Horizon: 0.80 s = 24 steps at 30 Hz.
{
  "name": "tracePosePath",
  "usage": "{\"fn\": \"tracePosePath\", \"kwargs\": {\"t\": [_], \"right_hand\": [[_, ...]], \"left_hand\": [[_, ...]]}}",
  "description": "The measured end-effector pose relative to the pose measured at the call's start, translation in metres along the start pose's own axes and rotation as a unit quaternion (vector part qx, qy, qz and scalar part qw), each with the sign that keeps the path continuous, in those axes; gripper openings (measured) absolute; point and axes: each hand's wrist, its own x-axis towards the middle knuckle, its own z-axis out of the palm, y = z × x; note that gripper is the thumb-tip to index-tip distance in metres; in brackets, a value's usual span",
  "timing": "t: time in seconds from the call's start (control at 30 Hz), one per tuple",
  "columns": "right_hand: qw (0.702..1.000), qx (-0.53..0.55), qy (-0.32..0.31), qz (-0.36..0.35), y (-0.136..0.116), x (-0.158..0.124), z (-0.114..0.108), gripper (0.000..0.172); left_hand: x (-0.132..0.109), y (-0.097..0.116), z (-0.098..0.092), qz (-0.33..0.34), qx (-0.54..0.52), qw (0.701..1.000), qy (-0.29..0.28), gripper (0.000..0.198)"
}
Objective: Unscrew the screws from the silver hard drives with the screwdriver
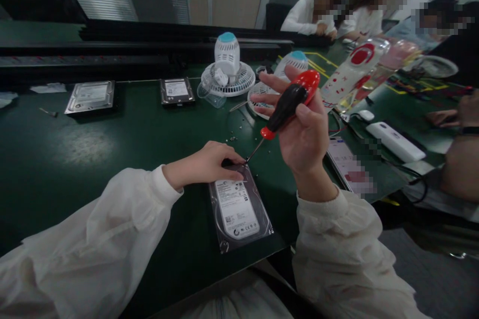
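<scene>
A hard drive with a white label lies on the green table in front of me. My left hand grips its far end, thumb across the top by the label and index finger beside the screwdriver tip; the other fingers are hidden. In my right hand is a red and black screwdriver, held at a slant with the thumb against its handle and several fingers stretched out. Its thin shaft runs down to the drive's far right corner. Several tiny screws are scattered just beyond the drive.
Two more hard drives lie further back. Behind my right hand stand white fans with blue tops. To the right are bottles, a phone and a white power strip. Other people sit across and at the right.
</scene>
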Motion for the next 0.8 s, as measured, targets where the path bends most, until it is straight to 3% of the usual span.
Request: {"fn": "tracePosePath", "kwargs": {"t": [0.2,0.3,0.47,0.67,0.8], "right_hand": [[0.998,-0.051,0.033,-0.033,0.0022,-0.0018,0.0035,0.028],[0.995,-0.068,0.049,-0.047,0.0033,-0.0006,0.0044,0.033],[1.0,-0.016,0.011,-0.015,0.0017,0.002,0.0001,0.048],[0.997,-0.071,0.03,-0.027,0.0016,-0.0008,0.0025,0.029],[0.998,-0.054,0.014,-0.016,0.0024,-0.0002,0.0014,0.041]], "left_hand": [[0.0001,-0.001,0.0008,0.002,0.001,1.0,0.0,0.036],[0.0003,0.0002,0.0001,0.003,-0.001,1.0,-0.003,0.035],[-0.0004,0.0008,-0.0009,-0.003,-0.003,1.0,-0.005,0.035],[-0.0004,-0.0017,0.0013,0.0,-0.006,1.0,0.0,0.038],[0.0005,-0.0015,0.0012,-0.001,0.002,1.0,-0.003,0.037]]}}
